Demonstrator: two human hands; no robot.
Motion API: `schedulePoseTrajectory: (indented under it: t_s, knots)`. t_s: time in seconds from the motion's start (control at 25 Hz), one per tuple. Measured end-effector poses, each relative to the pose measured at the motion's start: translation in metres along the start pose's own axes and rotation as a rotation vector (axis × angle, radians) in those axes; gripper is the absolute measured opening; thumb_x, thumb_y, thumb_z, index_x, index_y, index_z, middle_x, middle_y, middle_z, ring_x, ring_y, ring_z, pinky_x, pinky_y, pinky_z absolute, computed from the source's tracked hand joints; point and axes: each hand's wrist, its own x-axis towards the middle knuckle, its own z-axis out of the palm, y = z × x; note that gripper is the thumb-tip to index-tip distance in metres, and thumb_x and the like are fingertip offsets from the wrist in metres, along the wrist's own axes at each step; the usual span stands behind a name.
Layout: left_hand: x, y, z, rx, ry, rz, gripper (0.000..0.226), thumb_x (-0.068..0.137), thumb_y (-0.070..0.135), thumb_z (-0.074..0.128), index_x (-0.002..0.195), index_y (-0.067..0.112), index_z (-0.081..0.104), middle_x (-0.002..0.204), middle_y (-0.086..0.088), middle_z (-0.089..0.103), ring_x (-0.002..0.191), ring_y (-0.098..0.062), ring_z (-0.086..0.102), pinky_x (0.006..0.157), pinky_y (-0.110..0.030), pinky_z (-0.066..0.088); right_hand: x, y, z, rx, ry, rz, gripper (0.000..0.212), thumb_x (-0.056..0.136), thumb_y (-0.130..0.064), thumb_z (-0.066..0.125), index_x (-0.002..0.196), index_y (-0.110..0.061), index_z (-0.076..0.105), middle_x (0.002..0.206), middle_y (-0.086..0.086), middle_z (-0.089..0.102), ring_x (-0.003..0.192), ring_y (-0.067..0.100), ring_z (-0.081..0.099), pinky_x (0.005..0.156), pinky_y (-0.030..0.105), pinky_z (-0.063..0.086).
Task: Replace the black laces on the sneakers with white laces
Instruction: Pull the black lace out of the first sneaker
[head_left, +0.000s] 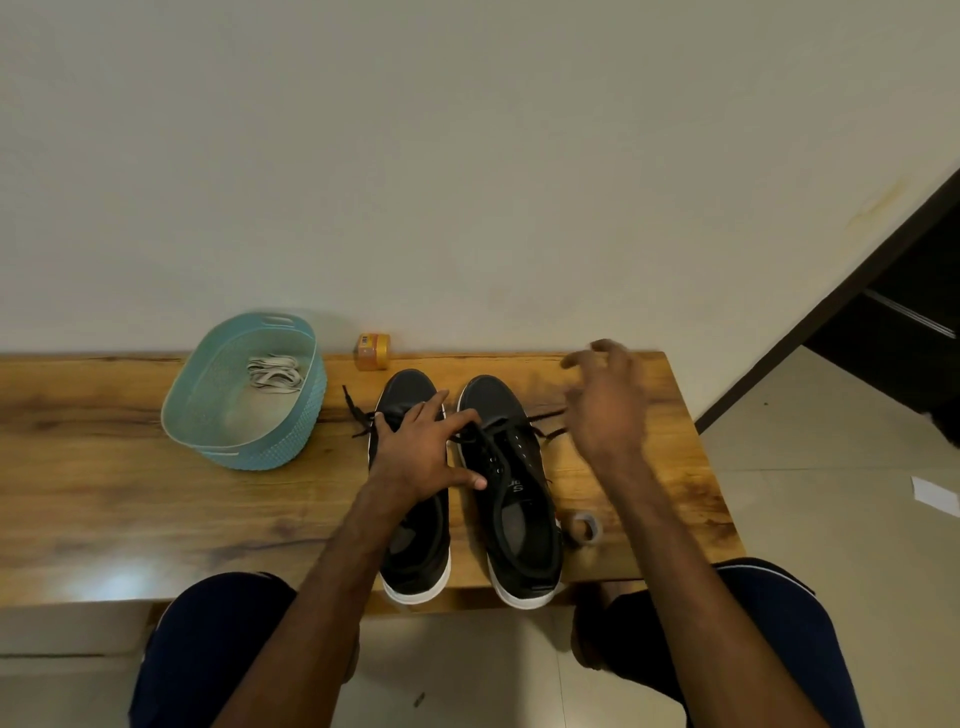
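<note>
Two black sneakers with white soles stand side by side on the wooden bench, the left sneaker (415, 551) and the right sneaker (511, 499). Black laces (358, 415) trail loose to the left of the left shoe and to the right of the right shoe. My left hand (423, 452) lies spread over the left sneaker's lacing, with its fingers reaching across to the right sneaker. My right hand (608, 400) hovers blurred above the bench to the right of the shoes, fingers loosely curled, holding nothing that I can see. White laces (275, 371) lie bundled in the teal basket (244, 447).
A small orange jar (372, 352) stands by the wall behind the shoes. A grey ring-shaped object (587, 527) lies on the wooden bench (130, 493) beside the right sneaker's heel. My knees are under the bench's front edge. A dark doorway opens at the right.
</note>
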Motion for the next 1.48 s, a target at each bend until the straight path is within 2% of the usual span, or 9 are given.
schedulePoseTrajectory:
  t_s: [0.2,0.44,0.6,0.76,0.92,1.04,1.2,1.28,1.48]
  knots:
    - [0.000,0.000,-0.001,0.040,-0.016,-0.019,0.098,0.064,0.078,0.068,0.147,0.050,0.026,0.167,0.001,0.002,0.152,-0.027,0.009,0.109,-0.076,0.007,-0.028,-0.036,0.044,0.002,-0.449,-0.291,0.031,0.094,-0.019,0.061,0.124,-0.025,0.066,0.150,-0.001,0.039,0.141,0.021,0.028,0.113,0.050,0.028]
    - [-0.001,0.003,-0.004,0.034,-0.023,-0.003,0.088,0.066,0.075,0.070,0.142,0.051,0.031,0.166,0.002,0.004,0.152,-0.028,0.010,0.108,-0.076,0.003,-0.008,-0.015,0.018,-0.107,-0.124,0.011,0.025,0.088,-0.019,0.064,0.113,-0.017,0.065,0.130,0.005,0.047,0.122,0.026,0.046,0.103,0.052,0.040]
    - [-0.002,0.002,-0.005,0.034,-0.020,-0.012,0.087,0.066,0.073,0.071,0.140,0.051,0.032,0.166,0.002,0.006,0.151,-0.029,0.012,0.108,-0.076,0.003,0.006,0.008,-0.012,0.182,0.174,0.311,0.017,0.095,-0.012,0.054,0.108,-0.009,0.064,0.125,0.013,0.049,0.112,0.033,0.052,0.091,0.049,0.047]
    - [-0.002,0.003,-0.004,0.030,-0.017,-0.019,0.089,0.066,0.072,0.072,0.142,0.051,0.030,0.166,0.002,0.007,0.151,-0.029,0.013,0.109,-0.076,0.003,0.011,0.012,-0.018,0.163,0.316,0.256,0.017,0.095,-0.010,0.055,0.109,-0.012,0.065,0.128,0.009,0.050,0.113,0.031,0.052,0.082,0.039,0.042]
    - [-0.001,0.003,-0.004,0.021,-0.018,-0.015,0.091,0.066,0.072,0.072,0.143,0.050,0.030,0.166,0.003,0.007,0.151,-0.028,0.012,0.109,-0.076,0.003,-0.008,-0.015,0.015,-0.002,-0.147,-0.118,0.027,0.095,-0.021,0.061,0.121,-0.030,0.064,0.152,0.004,0.034,0.141,0.028,0.028,0.112,0.051,0.031]
    - [-0.001,0.004,-0.004,0.058,-0.025,-0.016,0.096,0.067,0.074,0.070,0.148,0.048,0.026,0.166,0.005,0.006,0.151,-0.026,0.012,0.108,-0.076,0.004,-0.026,-0.033,0.044,-0.032,-0.443,-0.230,0.025,0.099,-0.031,0.056,0.123,-0.032,0.064,0.154,0.001,0.032,0.145,0.025,0.019,0.116,0.056,0.018]
    - [-0.001,0.003,-0.007,0.049,-0.031,0.001,0.090,0.069,0.072,0.070,0.146,0.048,0.029,0.166,0.004,0.006,0.151,-0.027,0.012,0.107,-0.077,0.004,-0.017,-0.025,0.038,-0.073,-0.251,-0.224,0.015,0.092,-0.031,0.063,0.106,-0.027,0.068,0.131,-0.002,0.050,0.126,0.021,0.043,0.108,0.051,0.031]
    - [-0.001,0.003,-0.007,0.033,-0.023,0.004,0.081,0.072,0.072,0.067,0.142,0.049,0.034,0.166,0.004,0.008,0.151,-0.027,0.013,0.107,-0.077,0.003,-0.006,-0.010,0.023,0.007,-0.074,-0.051,0.014,0.091,-0.031,0.065,0.103,-0.025,0.069,0.125,-0.001,0.055,0.116,0.022,0.051,0.103,0.050,0.040]
    - [0.003,0.013,-0.003,0.032,0.051,0.003,0.061,0.091,0.073,0.032,0.142,0.040,0.042,0.165,0.006,0.014,0.150,-0.023,0.017,0.110,-0.074,0.001,0.000,0.003,0.007,0.141,0.036,0.138,0.023,0.095,-0.034,0.063,0.115,-0.022,0.064,0.128,0.004,0.055,0.118,0.025,0.053,0.094,0.047,0.047]
